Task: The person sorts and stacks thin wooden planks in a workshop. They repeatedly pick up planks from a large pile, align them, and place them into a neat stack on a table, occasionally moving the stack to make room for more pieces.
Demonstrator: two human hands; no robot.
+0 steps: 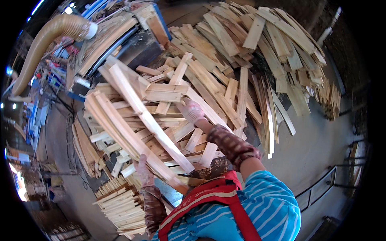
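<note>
A bundle of long pale wooden slats [136,120] is gripped from below by the gloved left hand [143,172], fingers wrapped. Beside the bundle, the gloved right hand [192,111] is laid on the loose slat heap [225,92], its finger state unclear. The bundle is best kept supported near its middle.

Blue-and-white striped shirt, red apron straps, pale knit gloves [192,111] — mottled brown sleeve guards on both forearms.

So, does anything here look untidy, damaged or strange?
Yes. The wooden slats lie in a loose heap, crossing at many angles, not stacked. The left hand holds a bundle of long slats whose ends are uneven. The right hand reaches into the heap. By contrast, the lower-left slat stack looks neat. No breakage is visible.
</note>
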